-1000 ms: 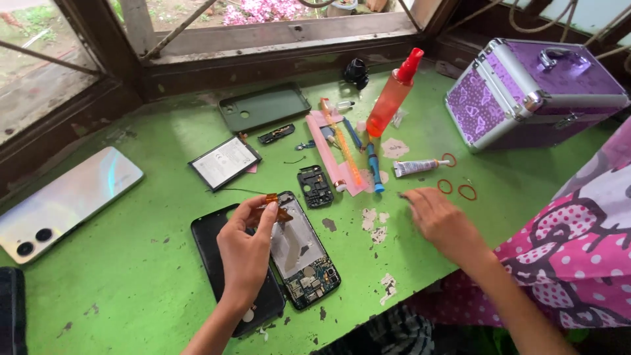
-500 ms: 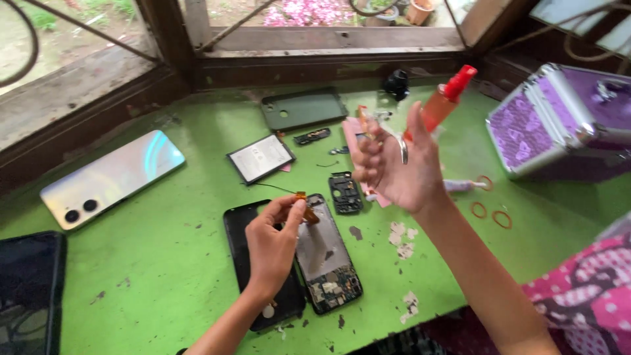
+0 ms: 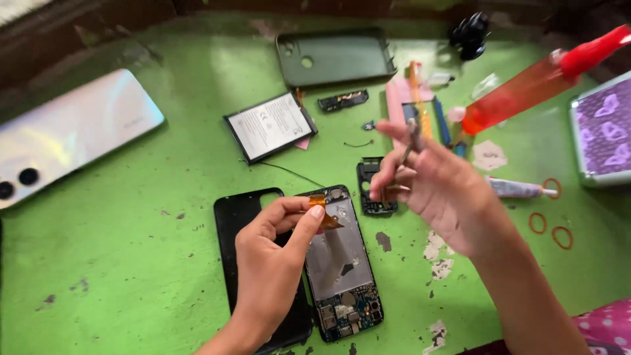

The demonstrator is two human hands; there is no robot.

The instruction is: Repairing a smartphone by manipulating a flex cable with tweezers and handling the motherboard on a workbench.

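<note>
An opened phone lies face down on the green table, its circuit board bare at the near end. My left hand pinches an orange flex ribbon at the phone's far end between thumb and forefinger. It also rests over a black phone cover lying beside the phone. My right hand hovers just right of the phone's far end and holds thin metal tweezers, tips pointing away. A small black frame piece lies under that hand.
A flat battery, a dark green phone case and a small black part lie farther back. A pearly white phone is at left. At right are a red spray bottle, a glue tube, orange rubber bands and a purple case.
My right hand rose from the table at right and swung in over the middle, now holding tweezers. The left hand stays on the orange ribbon. The view has moved closer.
</note>
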